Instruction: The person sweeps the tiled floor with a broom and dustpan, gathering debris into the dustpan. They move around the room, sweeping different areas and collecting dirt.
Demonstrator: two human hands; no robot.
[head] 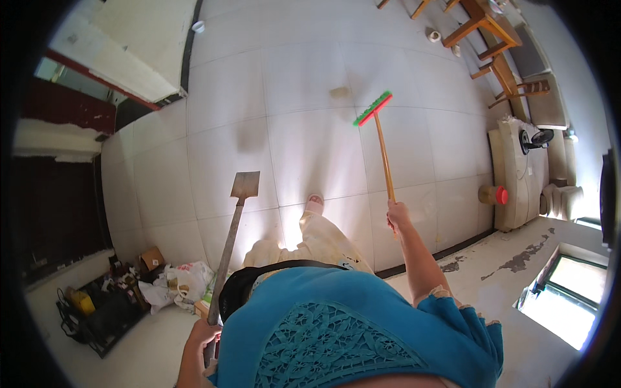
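Note:
My left hand [205, 333], low at the left beside my blue top, is closed around the long wooden handle of a flat-bladed metal shovel [246, 185]. The blade points away from me over the tiles. My right hand [399, 215] grips the wooden handle of a broom [374, 110] near its end. Its head is red with green bristles and lies ahead of me, to the right of the shovel blade. One foot in a pink slipper [315, 203] shows between the two tools.
A brownish patch [340, 92] marks the tiled floor left of the broom head. Wooden chairs [504, 77] and shoes [433, 36] stand at upper right. A red-lidded jar [501, 195] is near the sofa. Plastic bags [189, 279] and a black rack [109, 320] are at lower left. A white cup [198, 26] sits by the wall.

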